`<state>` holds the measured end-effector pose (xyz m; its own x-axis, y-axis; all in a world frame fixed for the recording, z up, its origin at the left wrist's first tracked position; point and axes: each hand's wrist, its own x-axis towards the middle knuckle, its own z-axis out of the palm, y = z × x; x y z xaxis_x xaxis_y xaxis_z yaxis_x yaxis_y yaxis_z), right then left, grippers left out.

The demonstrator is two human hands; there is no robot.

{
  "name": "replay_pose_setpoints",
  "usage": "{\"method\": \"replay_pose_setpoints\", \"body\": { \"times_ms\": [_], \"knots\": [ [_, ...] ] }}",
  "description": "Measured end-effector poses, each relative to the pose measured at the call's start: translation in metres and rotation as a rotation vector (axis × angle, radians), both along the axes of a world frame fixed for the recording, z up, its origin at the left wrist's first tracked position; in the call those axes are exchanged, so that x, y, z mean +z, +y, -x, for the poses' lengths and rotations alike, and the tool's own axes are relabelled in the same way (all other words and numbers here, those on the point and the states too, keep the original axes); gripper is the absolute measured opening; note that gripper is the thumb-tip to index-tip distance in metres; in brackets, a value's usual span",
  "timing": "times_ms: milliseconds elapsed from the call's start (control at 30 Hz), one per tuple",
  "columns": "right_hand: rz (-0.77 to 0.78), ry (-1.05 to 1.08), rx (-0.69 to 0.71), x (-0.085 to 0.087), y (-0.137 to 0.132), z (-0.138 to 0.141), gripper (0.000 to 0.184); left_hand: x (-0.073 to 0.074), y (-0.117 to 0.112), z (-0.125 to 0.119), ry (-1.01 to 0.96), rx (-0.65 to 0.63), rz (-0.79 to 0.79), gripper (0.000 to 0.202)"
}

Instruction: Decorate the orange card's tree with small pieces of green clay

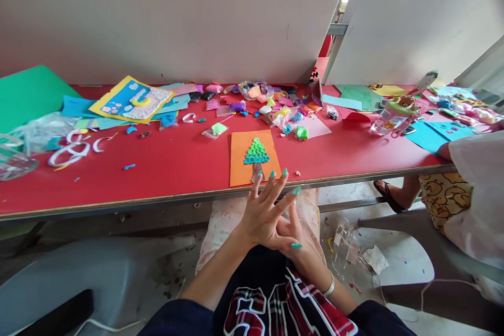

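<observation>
In front of the table edge, over my lap, my left hand (266, 215) is open with fingers spread and green-painted nails. It lies across my right hand (294, 236), palm towards palm. Fingers of my right hand are stretched out, partly covered by the left. Whether anything small sits between the palms is hidden. Just beyond my fingertips lies an orange sheet (238, 157) on the red table. On it is a clay tree, with a crown (256, 152) of small discs running from light green to teal-blue and a brown trunk (257, 170) partly behind my fingers.
Bagged clay (271, 100) in many colours lies behind the sheet on the red table (189, 157). A blue-and-yellow picture (136, 100) and white strips (69, 152) lie left. A clear bottle (394, 115) stands right, near a seated person (476, 189). White panels (169, 21) stand behind.
</observation>
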<state>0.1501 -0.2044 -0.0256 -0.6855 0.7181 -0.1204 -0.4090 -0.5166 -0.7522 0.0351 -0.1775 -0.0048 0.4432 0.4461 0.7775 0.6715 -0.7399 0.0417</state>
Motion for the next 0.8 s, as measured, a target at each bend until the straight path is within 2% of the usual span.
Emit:
{"method": "replay_pose_setpoints", "body": {
  "times_ms": [133,233,300,367,467,600,700,800],
  "knots": [
    [-0.095,0.109,-0.029,-0.004,0.002,0.004,0.082,0.004,0.019,0.010,-0.062,0.090,0.006,0.087],
    [-0.111,0.079,-0.060,0.008,0.011,0.001,0.058,0.010,0.037,0.024,-0.111,0.128,0.024,0.080],
    [-0.107,0.038,-0.166,0.017,0.024,0.001,0.038,0.014,0.050,0.031,-0.099,0.137,0.037,0.077],
    [-0.094,-0.018,-0.223,0.023,0.043,0.003,0.029,0.019,0.064,0.036,-0.070,0.147,0.074,0.072],
    [-0.085,-0.035,-0.258,0.027,0.081,0.009,0.029,0.025,0.087,0.043,-0.080,0.168,0.129,0.068],
    [-0.153,0.003,-0.177,0.029,0.132,0.019,0.038,0.032,0.116,0.053,-0.133,0.212,0.194,0.065],
    [-0.213,-0.033,-0.161,0.033,0.161,0.024,0.031,0.028,0.133,0.054,-0.235,0.185,0.236,0.063],
    [-0.258,-0.089,-0.157,0.036,0.184,0.024,0.026,0.017,0.149,0.048,-0.339,0.137,0.267,0.062]
  ]
}}
